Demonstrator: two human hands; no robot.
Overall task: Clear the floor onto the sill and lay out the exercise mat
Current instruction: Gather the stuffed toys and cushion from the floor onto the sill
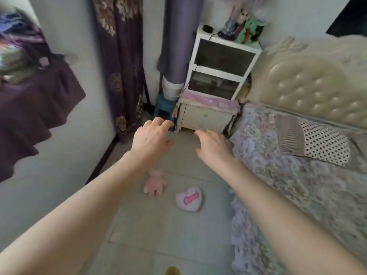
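Note:
A pink plush bear [155,182] lies on the tiled floor [151,225], and a white heart-shaped cushion with a pink mark [189,198] lies just right of it. A rolled purple exercise mat [178,40] stands upright in the far corner beside the white cabinet. My left hand [152,138] and my right hand [213,146] both stretch forward above the floor, fingers apart, holding nothing. Both toys lie below and behind my hands.
A bed with a floral cover [288,175] and padded headboard [309,86] fills the right side. A white cabinet [222,62] stands on a small nightstand [204,116] ahead. Patterned curtains [123,66] hang at the left, and purple cloth [35,108] drapes at far left.

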